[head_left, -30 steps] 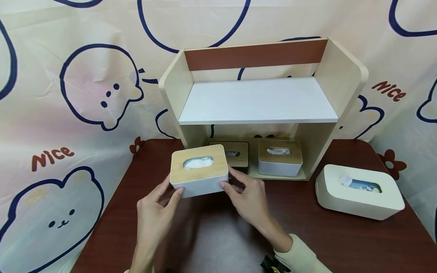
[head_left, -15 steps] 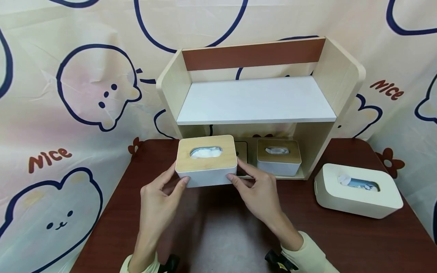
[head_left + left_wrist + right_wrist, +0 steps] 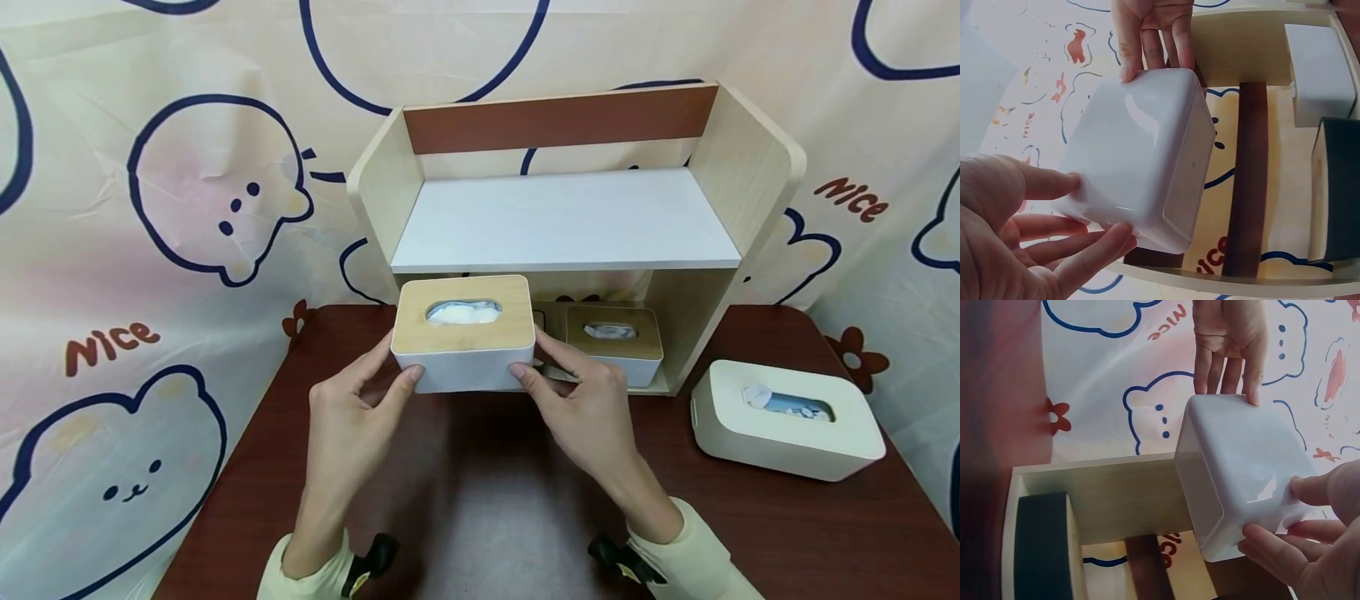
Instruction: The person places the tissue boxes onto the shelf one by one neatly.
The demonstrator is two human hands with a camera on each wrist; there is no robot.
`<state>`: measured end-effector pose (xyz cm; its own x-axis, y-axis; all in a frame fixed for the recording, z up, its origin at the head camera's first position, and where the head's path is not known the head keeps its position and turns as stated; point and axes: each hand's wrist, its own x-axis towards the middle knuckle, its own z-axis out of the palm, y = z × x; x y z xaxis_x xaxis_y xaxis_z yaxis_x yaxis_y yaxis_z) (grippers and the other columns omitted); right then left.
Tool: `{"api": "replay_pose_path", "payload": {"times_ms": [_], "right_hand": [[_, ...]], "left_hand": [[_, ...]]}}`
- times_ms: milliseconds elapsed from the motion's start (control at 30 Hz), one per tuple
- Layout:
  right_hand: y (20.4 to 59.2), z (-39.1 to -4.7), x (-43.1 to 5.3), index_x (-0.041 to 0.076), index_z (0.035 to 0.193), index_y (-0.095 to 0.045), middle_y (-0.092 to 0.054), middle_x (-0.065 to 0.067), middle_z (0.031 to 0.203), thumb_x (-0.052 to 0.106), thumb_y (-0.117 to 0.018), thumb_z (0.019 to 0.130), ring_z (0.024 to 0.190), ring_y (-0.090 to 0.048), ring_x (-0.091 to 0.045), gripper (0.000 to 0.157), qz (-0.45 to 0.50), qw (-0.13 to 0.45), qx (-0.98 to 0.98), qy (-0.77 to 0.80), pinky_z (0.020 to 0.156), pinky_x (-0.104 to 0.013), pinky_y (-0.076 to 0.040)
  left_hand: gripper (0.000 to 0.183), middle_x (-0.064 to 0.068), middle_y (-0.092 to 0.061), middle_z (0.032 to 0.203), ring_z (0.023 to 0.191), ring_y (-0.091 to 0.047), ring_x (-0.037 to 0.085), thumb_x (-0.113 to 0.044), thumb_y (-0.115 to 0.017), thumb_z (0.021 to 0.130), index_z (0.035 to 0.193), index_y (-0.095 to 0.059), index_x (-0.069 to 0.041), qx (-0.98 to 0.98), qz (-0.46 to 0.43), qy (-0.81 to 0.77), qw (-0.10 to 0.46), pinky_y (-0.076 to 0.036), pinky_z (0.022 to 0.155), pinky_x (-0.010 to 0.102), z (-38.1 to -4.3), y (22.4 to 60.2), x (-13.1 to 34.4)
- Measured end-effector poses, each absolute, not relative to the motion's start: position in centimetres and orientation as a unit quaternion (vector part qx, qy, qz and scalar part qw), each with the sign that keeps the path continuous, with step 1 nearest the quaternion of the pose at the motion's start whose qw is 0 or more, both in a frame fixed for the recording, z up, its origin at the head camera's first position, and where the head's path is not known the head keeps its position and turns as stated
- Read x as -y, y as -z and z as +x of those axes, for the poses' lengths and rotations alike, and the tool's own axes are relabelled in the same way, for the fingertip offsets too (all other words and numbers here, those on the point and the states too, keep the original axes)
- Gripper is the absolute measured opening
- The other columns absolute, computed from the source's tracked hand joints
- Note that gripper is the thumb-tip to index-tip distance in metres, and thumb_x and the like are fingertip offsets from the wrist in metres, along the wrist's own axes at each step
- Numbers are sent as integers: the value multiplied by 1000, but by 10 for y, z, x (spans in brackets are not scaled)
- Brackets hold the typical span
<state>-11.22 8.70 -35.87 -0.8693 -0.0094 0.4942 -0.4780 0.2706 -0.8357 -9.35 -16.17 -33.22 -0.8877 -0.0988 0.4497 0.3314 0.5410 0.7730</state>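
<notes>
Both hands hold a white tissue box (image 3: 474, 368) with a light wooden lid, tissue showing in its oval slot. My left hand (image 3: 351, 429) grips its left end, thumb at the front lower corner. At the opposite end my right hand (image 3: 588, 408) grips likewise. The box is raised above the table, in front of the shelf unit's lower left compartment. Inside that compartment a similar tissue box (image 3: 613, 337) stands on the right. A dark-sided box (image 3: 1342, 190) shows in the left wrist view; in the head view the held box hides most of it.
The cream shelf unit (image 3: 761, 167) stands at the back of the dark brown table (image 3: 495, 500), its white upper shelf (image 3: 566, 221) overhanging the lower boxes. A larger cream tissue box (image 3: 787, 421) sits on the table at right. A patterned curtain (image 3: 225, 333) hangs behind.
Both hands have carried the tissue box rightward and farther back, toward the shelf unit. Its tilt has levelled, and it now covers the dark box in the head view.
</notes>
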Motion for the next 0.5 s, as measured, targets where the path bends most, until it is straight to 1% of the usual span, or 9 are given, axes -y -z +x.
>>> {"api": "replay_pose_path", "payload": {"times_ms": [100, 233, 400, 500], "right_hand": [[353, -112, -87, 8, 141, -70, -76, -10, 133, 18, -87, 93, 113, -77, -18, 53, 161, 209, 773, -577, 83, -29, -65], [346, -111, -87, 8, 142, -69, -75, -9, 135, 19, -87, 92, 115, -76, -15, 54, 165, 215, 776, -569, 83, -27, -64], [335, -109, -87, 8, 143, -68, -76, -7, 134, 18, -87, 93, 117, -75, -15, 55, 177, 229, 781, -554, 83, -25, -64], [327, -109, -87, 9, 144, -68, -76, -7, 133, 17, -86, 93, 116, -76, -16, 54, 187, 240, 783, -543, 83, -25, -64]], "left_hand": [[59, 7, -69, 146, 116, -77, 25, -9, -83, 94, 149, -64, -17, 849, -68, 473, 227, -64, 84, 40, -93, 326, 162], [59, 6, -68, 147, 120, -75, 25, -9, -84, 94, 149, -64, -16, 847, -72, 473, 232, -63, 84, 36, -93, 319, 162], [58, 5, -70, 145, 121, -75, 24, -7, -83, 95, 149, -64, -18, 838, -82, 481, 246, -61, 86, 28, -93, 311, 161], [57, 6, -72, 142, 118, -76, 24, -8, -82, 95, 149, -65, -19, 832, -84, 486, 253, -60, 86, 23, -93, 305, 161]]}}
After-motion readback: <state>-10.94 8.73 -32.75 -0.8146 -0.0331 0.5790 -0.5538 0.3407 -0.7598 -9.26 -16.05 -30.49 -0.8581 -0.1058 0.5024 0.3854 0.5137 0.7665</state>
